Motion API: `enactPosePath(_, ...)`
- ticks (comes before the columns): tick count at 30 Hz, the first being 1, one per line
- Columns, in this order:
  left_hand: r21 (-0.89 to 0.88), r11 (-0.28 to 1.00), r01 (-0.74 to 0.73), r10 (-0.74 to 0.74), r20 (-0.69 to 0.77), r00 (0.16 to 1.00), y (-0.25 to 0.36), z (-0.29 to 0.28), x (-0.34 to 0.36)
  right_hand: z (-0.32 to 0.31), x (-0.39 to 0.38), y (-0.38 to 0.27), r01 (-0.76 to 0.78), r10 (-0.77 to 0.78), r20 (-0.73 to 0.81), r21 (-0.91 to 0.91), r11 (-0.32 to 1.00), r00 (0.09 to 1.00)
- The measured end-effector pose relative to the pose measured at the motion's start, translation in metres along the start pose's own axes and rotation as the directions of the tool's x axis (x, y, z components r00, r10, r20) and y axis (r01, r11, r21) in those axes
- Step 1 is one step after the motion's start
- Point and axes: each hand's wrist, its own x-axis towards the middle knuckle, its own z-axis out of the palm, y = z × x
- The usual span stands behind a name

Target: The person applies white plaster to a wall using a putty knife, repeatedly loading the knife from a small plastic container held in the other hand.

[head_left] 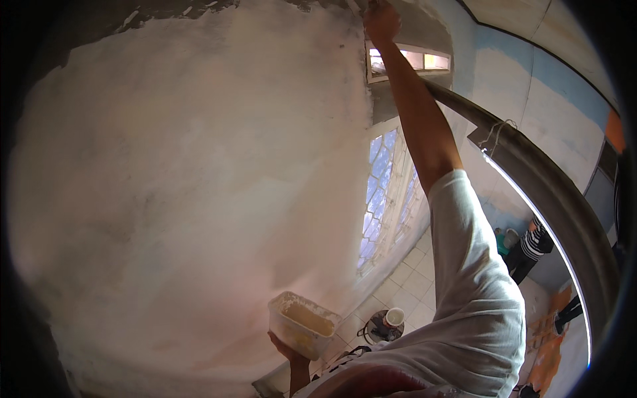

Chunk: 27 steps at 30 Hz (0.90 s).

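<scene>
My left hand [286, 347] supports a translucent plastic tub [298, 337] from its side and underside. Pale paste [308, 317] lies inside, with smears around the rim. High up, my right arm reaches to the wall, and my right hand [383, 24] is closed near the top edge of the picture. A thin piece seems to stick out beside its fingers, but its kind is too unclear to make out. In front of me spreads a large wall [199, 179] with a whitish, uneven coat. Darker grey bare patches [424, 23] show along its top, near my right hand.
A grilled window [379, 192] and a small vent opening [424, 61] lie beside my right arm. A long beam [531, 159] with a lit tube runs down the right. Below, a white bucket [394, 317] stands on a round stool; a person in stripes [533, 244] is farther off.
</scene>
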Motion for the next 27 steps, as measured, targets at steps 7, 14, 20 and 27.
enactPosePath(7, -0.03, 0.996, -0.08, 0.075, -0.142, 0.987, 0.006, -0.041, -0.01, -0.02, -0.085, -0.11, 0.159, -0.168, 0.213, 0.058, 0.986, 0.963)
enactPosePath(14, 0.014, 1.0, 0.012, -0.011, -0.118, 0.993, 0.005, -0.017, -0.004, 0.001, 0.004, -0.022, -0.009, -0.012, 0.129, 0.156, 0.988, 0.992)
enactPosePath(20, 0.016, 0.997, -0.07, 0.072, -0.113, 0.991, 0.007, -0.005, -0.007, -0.026, -0.068, -0.094, 0.148, -0.164, 0.219, 0.087, 0.985, 0.962)
enactPosePath(27, 0.189, 0.97, -0.152, 0.206, -0.314, 0.927, 0.013, 0.022, 0.008, -0.185, -0.25, -0.183, -0.824, 0.403, 0.733, 0.393, 0.408, 0.548)
